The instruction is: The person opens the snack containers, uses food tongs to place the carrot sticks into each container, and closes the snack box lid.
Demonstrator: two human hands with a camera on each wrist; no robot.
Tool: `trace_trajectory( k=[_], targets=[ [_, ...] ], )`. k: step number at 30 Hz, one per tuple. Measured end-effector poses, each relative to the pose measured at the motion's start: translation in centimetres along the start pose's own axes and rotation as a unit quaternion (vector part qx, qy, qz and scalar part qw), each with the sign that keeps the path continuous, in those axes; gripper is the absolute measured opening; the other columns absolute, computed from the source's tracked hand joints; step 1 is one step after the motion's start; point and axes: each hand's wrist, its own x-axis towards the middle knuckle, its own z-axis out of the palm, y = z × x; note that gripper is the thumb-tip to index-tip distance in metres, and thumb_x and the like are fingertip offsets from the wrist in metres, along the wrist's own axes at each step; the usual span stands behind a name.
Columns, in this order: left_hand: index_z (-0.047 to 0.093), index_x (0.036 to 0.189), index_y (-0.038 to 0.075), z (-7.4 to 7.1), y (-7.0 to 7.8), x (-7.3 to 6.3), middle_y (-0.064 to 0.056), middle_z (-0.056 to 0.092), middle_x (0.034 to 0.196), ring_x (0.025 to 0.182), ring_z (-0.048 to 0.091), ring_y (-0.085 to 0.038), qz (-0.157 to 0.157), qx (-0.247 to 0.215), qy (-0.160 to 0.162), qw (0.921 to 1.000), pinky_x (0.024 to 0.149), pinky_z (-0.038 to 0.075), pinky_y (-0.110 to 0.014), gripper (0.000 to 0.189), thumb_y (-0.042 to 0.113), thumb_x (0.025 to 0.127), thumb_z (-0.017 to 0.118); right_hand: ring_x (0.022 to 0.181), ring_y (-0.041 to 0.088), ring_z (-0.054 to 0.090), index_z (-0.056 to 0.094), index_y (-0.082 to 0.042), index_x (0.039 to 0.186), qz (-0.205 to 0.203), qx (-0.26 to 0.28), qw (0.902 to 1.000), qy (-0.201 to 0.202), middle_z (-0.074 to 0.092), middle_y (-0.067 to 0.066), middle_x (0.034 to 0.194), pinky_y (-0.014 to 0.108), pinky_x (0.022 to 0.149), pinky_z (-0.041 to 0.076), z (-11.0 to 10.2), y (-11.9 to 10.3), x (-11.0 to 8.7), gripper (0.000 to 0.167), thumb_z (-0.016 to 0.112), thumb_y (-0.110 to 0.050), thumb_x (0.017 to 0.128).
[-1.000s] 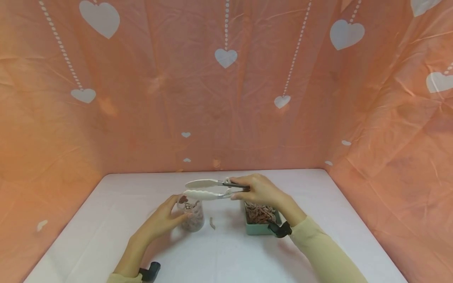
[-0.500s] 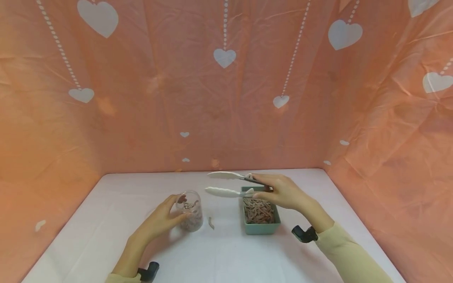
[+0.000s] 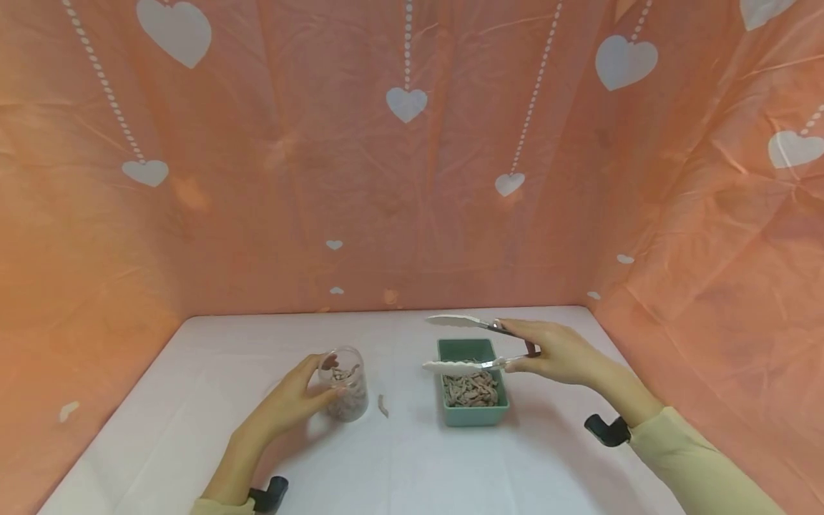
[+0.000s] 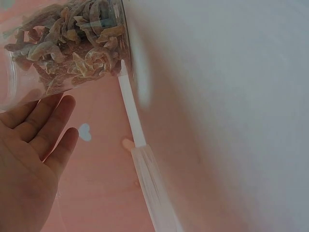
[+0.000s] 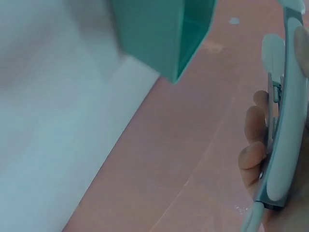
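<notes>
My left hand [image 3: 291, 398] grips a clear jar [image 3: 350, 408] standing on the table, thumb on its near side and fingers round the left. Wrinkled brown dried strips [image 4: 72, 43] fill much of the jar in the left wrist view. My right hand [image 3: 561, 352] holds tongs [image 3: 458, 368] with white scalloped tips, spread apart and with nothing between them. They hover over a green rectangular tub [image 3: 476, 417] that holds many similar strips [image 3: 471, 390]. In the right wrist view my fingers curl round the tongs' handle [image 5: 285, 140].
A single loose strip [image 3: 383, 405] lies on the white tabletop [image 3: 412, 465] between jar and tub. Orange cloth [image 3: 412, 214] printed with white hearts surrounds the back and sides. Black camera mounts [image 3: 606, 430] sit on both wrists.
My right hand has drawn the tongs from above the jar rightward to over the tub, their tips spreading wider. My left hand keeps its hold on the jar.
</notes>
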Motion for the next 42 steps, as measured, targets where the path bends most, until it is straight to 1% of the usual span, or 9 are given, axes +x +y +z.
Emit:
trace_trajectory(
  k=[3, 6, 13, 15, 17, 20, 22, 34, 42],
  targets=[
    [0.051, 0.146, 0.002, 0.0, 0.0, 0.0, -0.020, 0.058, 0.144, 0.140, 0.048, -0.045, 0.000, 0.001, -0.001, 1.0000, 0.115, 0.038, -0.065, 0.069, 0.044, 0.095, 0.075, 0.067, -0.001, 0.044, 0.058, -0.008, 0.148, 0.010, -0.014, 0.9994, -0.029, 0.053, -0.014, 0.080, 0.024, 0.060, 0.041, -0.3, 0.7, -0.4, 0.075, 0.083, -0.045, 0.087],
    [0.051, 0.146, 0.002, 0.0, 0.0, 0.0, -0.020, 0.058, 0.144, 0.141, 0.048, -0.045, 0.000, 0.001, -0.002, 1.0000, 0.115, 0.038, -0.065, 0.069, 0.043, 0.096, 0.075, 0.065, -0.002, 0.044, 0.059, -0.009, 0.147, 0.008, -0.022, 0.9988, -0.044, 0.061, -0.012, 0.089, 0.024, 0.060, 0.041, -0.5, 1.4, -0.7, 0.075, 0.084, -0.045, 0.086],
    [0.051, 0.147, 0.002, -0.1, 0.0, -0.1, -0.021, 0.057, 0.145, 0.141, 0.047, -0.045, -0.005, 0.001, -0.003, 1.0000, 0.116, 0.037, -0.066, 0.071, 0.044, 0.096, 0.074, 0.060, -0.002, 0.044, 0.061, -0.005, 0.144, -0.003, -0.021, 0.9955, -0.092, 0.072, 0.007, 0.126, 0.024, 0.060, 0.043, -1.0, 2.2, -0.6, 0.074, 0.085, -0.042, 0.085],
    [0.050, 0.148, 0.002, -0.1, 0.0, -0.1, -0.021, 0.057, 0.146, 0.142, 0.047, -0.046, -0.008, 0.001, -0.003, 1.0000, 0.116, 0.037, -0.066, 0.071, 0.045, 0.096, 0.074, 0.065, 0.003, 0.054, 0.063, -0.006, 0.143, -0.005, -0.032, 0.9938, -0.106, 0.070, 0.011, 0.133, 0.029, 0.065, 0.050, -1.1, 2.2, -0.3, 0.074, 0.085, -0.045, 0.084],
    [0.050, 0.148, 0.002, -0.2, -0.1, -0.1, -0.021, 0.057, 0.146, 0.142, 0.046, -0.046, -0.010, 0.002, -0.004, 0.9999, 0.116, 0.036, -0.066, 0.072, 0.045, 0.096, 0.074, 0.079, 0.012, 0.067, 0.064, -0.008, 0.142, -0.006, -0.048, 0.9918, -0.119, 0.069, 0.011, 0.135, 0.037, 0.075, 0.058, -1.0, 2.2, 0.0, 0.073, 0.084, -0.048, 0.084],
    [0.050, 0.147, 0.002, -0.1, -0.1, -0.1, -0.021, 0.056, 0.147, 0.142, 0.046, -0.046, -0.007, 0.001, -0.003, 1.0000, 0.116, 0.036, -0.066, 0.071, 0.044, 0.096, 0.074, 0.107, 0.027, 0.073, 0.065, -0.009, 0.141, -0.005, -0.065, 0.9882, -0.139, 0.070, 0.009, 0.135, 0.050, 0.090, 0.059, -1.1, 2.0, 0.6, 0.073, 0.084, -0.050, 0.084],
    [0.051, 0.147, 0.002, -0.1, -0.2, 0.0, -0.021, 0.056, 0.147, 0.142, 0.046, -0.046, -0.003, 0.000, -0.003, 1.0000, 0.116, 0.036, -0.065, 0.070, 0.043, 0.096, 0.075, 0.117, 0.031, 0.070, 0.065, -0.010, 0.141, 0.002, -0.069, 0.9856, -0.154, 0.070, 0.008, 0.134, 0.054, 0.094, 0.058, -1.0, 1.9, 1.0, 0.073, 0.084, -0.050, 0.084],
    [0.050, 0.148, 0.003, -0.1, -0.2, 0.0, -0.022, 0.055, 0.149, 0.143, 0.045, -0.047, -0.002, -0.003, -0.006, 1.0000, 0.117, 0.035, -0.067, 0.070, 0.045, 0.096, 0.074, 0.116, 0.032, 0.069, 0.065, -0.007, 0.141, 0.039, -0.095, 0.9715, -0.213, 0.072, 0.010, 0.130, 0.055, 0.095, 0.057, -0.8, 0.5, 3.0, 0.072, 0.085, -0.047, 0.084],
    [0.050, 0.148, 0.003, -0.2, -0.2, 0.0, -0.022, 0.054, 0.150, 0.144, 0.044, -0.047, -0.006, -0.003, -0.009, 0.9999, 0.117, 0.034, -0.066, 0.071, 0.045, 0.096, 0.074, 0.111, 0.031, 0.071, 0.065, -0.002, 0.139, 0.042, -0.117, 0.9622, -0.242, 0.075, 0.011, 0.120, 0.051, 0.096, 0.058, -0.5, -0.8, 4.4, 0.072, 0.086, -0.043, 0.084]
  ],
)
